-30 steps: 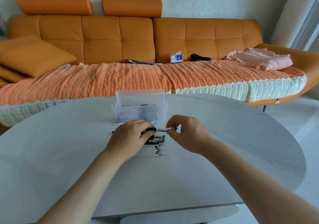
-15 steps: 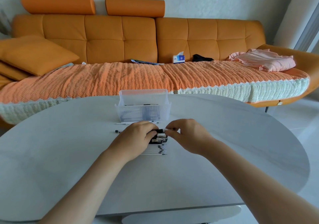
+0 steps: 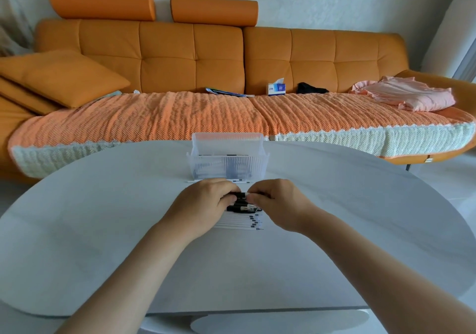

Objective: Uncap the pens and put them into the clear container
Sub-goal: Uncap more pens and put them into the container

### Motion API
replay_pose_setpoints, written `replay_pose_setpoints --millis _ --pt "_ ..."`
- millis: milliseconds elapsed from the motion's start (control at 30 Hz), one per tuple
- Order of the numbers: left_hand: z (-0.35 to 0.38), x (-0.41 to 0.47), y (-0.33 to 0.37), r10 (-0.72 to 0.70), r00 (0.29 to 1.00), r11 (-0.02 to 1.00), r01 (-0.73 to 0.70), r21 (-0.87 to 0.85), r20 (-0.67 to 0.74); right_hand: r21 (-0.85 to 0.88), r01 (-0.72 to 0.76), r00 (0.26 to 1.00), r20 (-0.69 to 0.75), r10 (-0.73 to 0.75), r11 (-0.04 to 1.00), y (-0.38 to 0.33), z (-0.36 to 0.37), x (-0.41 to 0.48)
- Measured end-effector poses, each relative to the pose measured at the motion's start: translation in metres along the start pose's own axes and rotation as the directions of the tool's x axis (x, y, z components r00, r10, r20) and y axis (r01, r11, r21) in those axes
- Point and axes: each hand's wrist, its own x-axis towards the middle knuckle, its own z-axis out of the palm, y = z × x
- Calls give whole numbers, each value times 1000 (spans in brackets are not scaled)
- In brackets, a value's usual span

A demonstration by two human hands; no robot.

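Note:
A clear ribbed container (image 3: 228,165) stands on the grey table (image 3: 103,230), with dark pens showing through its wall. In front of it lies a row of white pens (image 3: 242,221) with black tips, partly hidden under my hands. My left hand (image 3: 206,205) and my right hand (image 3: 279,202) meet over the row, both curled around one pen (image 3: 240,195) with a black cap between their fingertips. Several black caps (image 3: 240,206) lie just below that pen. One white pen (image 3: 219,180) lies right against the container's front.
An orange sofa (image 3: 195,58) with a woven cover runs behind the table. On it sit a tissue box (image 3: 276,88), a pink garment (image 3: 407,96) and cushions (image 3: 64,76). The table's near edge (image 3: 257,310) curves below my forearms.
My hands have come together: the gap between them has closed and the pen's cap now sits between their fingertips. The view has shifted slightly.

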Motion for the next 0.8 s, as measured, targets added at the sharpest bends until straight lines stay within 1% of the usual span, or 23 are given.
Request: replay_pose_setpoints --millis 67,100,167,233,333,433,500,600,700,733,800 --pt "-6 0 -2 -46 998 991 51 127 -39 -14 0 999 -39 0 1000 -3 2 5" --pt "-8 -1 -6 -71 996 985 78 151 -49 -39 0 998 -57 -2 999 -3 4 7" --pt "-10 -2 -14 -104 994 984 108 144 -32 -138 9 996 -85 -21 990 -5 6 10" --pt "-12 -4 -19 -110 994 989 110 100 -6 -230 61 992 -92 -84 971 -9 11 11" --pt "-15 -4 -22 -87 996 996 88 34 -21 -243 182 978 -57 -202 953 -19 22 12" --pt "-18 -4 -28 -46 997 996 51 72 -65 -290 231 968 -30 -250 929 -23 28 18" --pt "-22 -2 -33 -21 991 995 32 90 -129 -312 210 966 -77 -245 927 -20 25 24" --pt "-26 4 -45 2 968 992 29 121 -253 -309 162 949 -211 -234 937 -18 13 37" --pt "-27 9 -57 -29 937 993 66 95 -348 -343 98 931 -299 -207 934 -21 1 55" --pt "-25 10 -60 -51 940 994 80 71 -337 -360 86 928 -310 -206 929 -22 -3 62" --pt "-18 10 -64 -85 967 994 100 54 -238 -398 59 928 -317 -198 915 -24 -7 82"
